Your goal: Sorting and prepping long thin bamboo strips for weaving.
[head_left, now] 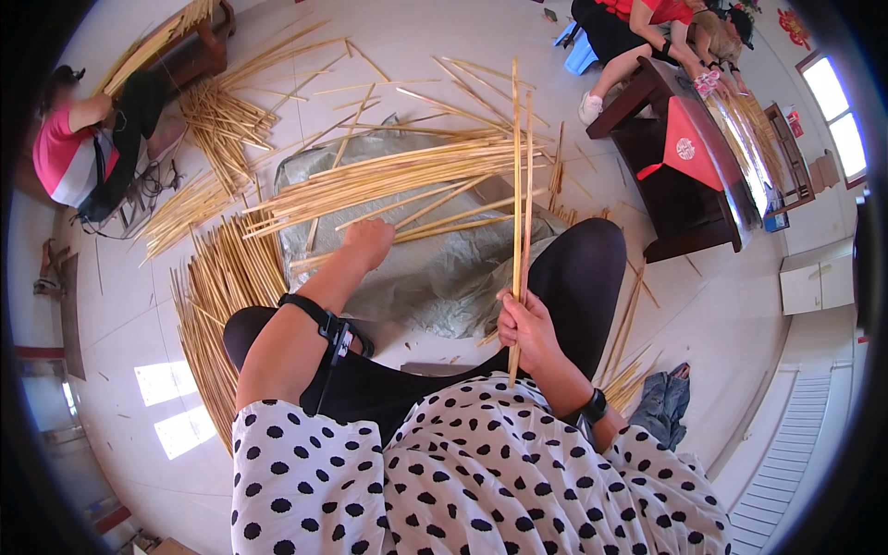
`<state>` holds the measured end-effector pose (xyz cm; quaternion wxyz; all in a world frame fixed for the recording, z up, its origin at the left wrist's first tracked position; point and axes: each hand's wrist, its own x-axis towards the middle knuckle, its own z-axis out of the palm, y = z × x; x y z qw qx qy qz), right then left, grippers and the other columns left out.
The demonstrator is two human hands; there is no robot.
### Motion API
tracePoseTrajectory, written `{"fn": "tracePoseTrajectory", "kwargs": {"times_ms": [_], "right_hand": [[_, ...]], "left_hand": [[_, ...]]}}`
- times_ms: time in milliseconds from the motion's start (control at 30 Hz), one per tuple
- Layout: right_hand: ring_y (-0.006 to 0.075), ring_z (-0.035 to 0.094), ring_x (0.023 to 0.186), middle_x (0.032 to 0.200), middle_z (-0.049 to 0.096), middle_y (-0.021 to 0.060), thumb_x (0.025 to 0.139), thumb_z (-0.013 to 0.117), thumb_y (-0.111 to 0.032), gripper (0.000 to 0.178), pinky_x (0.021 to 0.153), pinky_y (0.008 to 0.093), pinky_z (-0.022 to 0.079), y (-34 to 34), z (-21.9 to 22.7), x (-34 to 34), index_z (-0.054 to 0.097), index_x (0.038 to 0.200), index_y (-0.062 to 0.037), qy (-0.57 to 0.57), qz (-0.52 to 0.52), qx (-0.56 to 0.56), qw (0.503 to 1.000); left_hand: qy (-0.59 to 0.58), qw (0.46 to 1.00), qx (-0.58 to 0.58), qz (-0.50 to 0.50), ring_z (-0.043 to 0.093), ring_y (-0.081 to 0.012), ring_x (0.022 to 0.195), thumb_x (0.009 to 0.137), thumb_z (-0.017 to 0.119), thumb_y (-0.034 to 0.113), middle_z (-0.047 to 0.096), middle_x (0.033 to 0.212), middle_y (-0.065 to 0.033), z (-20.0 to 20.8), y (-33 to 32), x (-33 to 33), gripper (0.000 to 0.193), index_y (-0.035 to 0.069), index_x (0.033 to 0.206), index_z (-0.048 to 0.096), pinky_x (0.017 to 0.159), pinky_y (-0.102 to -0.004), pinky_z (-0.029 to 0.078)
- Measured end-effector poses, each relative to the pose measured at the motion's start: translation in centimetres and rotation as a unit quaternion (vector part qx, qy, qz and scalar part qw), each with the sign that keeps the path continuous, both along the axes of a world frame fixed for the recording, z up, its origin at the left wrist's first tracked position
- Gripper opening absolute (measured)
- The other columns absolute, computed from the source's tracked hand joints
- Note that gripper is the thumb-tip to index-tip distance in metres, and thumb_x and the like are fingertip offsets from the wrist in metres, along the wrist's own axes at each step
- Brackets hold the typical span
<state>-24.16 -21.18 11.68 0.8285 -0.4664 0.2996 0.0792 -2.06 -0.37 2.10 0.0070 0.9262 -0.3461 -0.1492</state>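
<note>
The floor [703, 305] is pale tile, strewn with long straw-coloured stalks. A grey sheet [435, 268] lies spread before the seated person, and across it rests the main heap [388, 176] of stalks, lying roughly crosswise. More bundles [217, 296] lie on the tile to the left. A dark bench [684, 176] stands at the upper right, with other people sitting beyond it and another at the far left.

The step in hand looks like sorting — picking stalks from the heap and gathering them into a held bunch. The right hand [525, 326] is closed around a few stalks [520, 185], held upright above the knee, their tips rising past the heap. The left hand [368, 242] reaches out to the near edge of the heap, knuckles up; its fingers are hidden beneath it, so whether it has gripped a stalk I cannot tell.

The next move would call for pinching one stalk free without dragging its neighbours — then carrying it across to the bunch.

The lower ends of the held stalks are lost against the dotted blouse [481, 481].
</note>
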Motion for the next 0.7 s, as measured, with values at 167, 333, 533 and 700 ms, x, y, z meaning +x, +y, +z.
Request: {"fn": "tracePoseTrajectory", "kwargs": {"times_ms": [167,333,533,700], "right_hand": [[0.0052,0.031,0.044,0.058,0.037,-0.0043,0.095,0.049,-0.020,0.009,0.041,0.0209,0.025,-0.1,0.0,-0.3,0.052,0.098,-0.0113,-0.014,-0.002,0.004,1.000],[0.0068,0.032,0.045,0.059,0.037,-0.0026,0.098,0.041,-0.029,0.021,0.043,0.0222,0.027,0.4,0.6,-0.2,0.051,0.099,-0.0105,-0.028,-0.004,0.019,0.999],[0.0073,0.032,0.046,0.060,0.039,-0.0019,0.099,0.036,-0.035,0.030,0.045,0.0224,0.028,0.4,0.8,-0.3,0.050,0.100,-0.0086,-0.063,-0.026,0.046,0.997],[0.0069,0.032,0.047,0.061,0.038,-0.0029,0.098,0.035,-0.039,0.034,0.045,0.0220,0.029,0.6,0.5,-0.3,0.050,0.100,-0.0092,-0.088,-0.021,0.049,0.995]], "left_hand": [[-0.034,0.999,0.013,-0.009,0.065,-0.0325,0.086,0.079,0.052,0.009,0.065,0.093,-0.0174,-0.7,-0.1,-0.2,0.019,0.004,0.087,0.068,0.072,-0.0421,0.052],[-0.011,1.000,0.017,0.006,0.064,-0.0335,0.088,0.080,0.052,0.009,0.065,0.095,-0.0180,-0.1,0.8,0.4,0.018,0.004,0.087,0.068,0.074,-0.0433,0.052],[0.027,0.998,-0.016,0.056,0.064,-0.0347,0.090,0.081,0.055,0.013,0.065,0.095,-0.0194,3.9,0.6,0.2,0.018,0.002,0.089,0.066,0.076,-0.0460,0.050],[0.154,0.965,-0.212,0.025,0.064,-0.0256,0.075,0.082,0.059,0.017,0.066,0.089,-0.0152,5.7,0.4,0.4,0.017,0.001,0.087,0.063,0.069,-0.0385,0.050]]}}
